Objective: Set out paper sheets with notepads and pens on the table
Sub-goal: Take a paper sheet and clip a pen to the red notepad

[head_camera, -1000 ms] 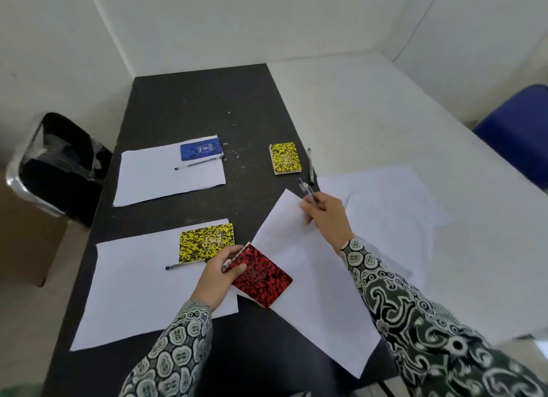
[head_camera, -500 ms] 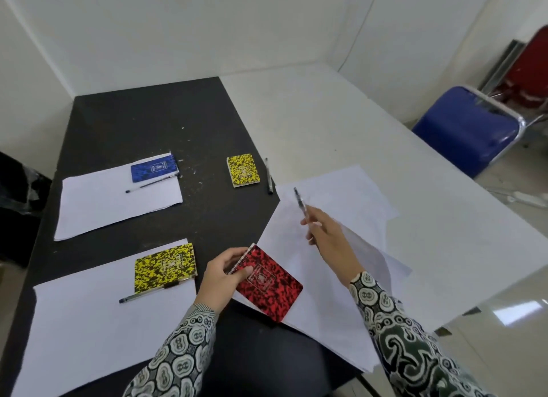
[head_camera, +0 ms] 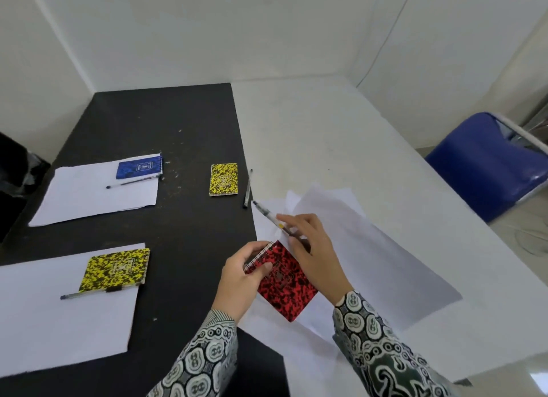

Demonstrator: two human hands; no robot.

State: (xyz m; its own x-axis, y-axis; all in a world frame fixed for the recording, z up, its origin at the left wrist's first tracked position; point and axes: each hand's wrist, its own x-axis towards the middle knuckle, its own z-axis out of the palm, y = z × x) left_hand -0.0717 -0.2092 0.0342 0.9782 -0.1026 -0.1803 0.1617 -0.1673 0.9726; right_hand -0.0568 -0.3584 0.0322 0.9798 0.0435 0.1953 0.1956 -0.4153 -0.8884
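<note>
Two hands work over loose white sheets [head_camera: 370,248] at the table's [head_camera: 326,129] near edge. Left hand [head_camera: 241,281] pinches the spiral edge of the red notepad [head_camera: 284,287], which lies on the paper. Right hand [head_camera: 314,248] is closed around a clear pen [head_camera: 268,215], and it hides the pen's lower end. No containers are visible.

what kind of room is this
Probably a small meeting or training room. Plain white walls close in a corner, black and white tables sit pushed together, a blue chair stands alongside, and sheets with notepads and pens mark out places.
</note>
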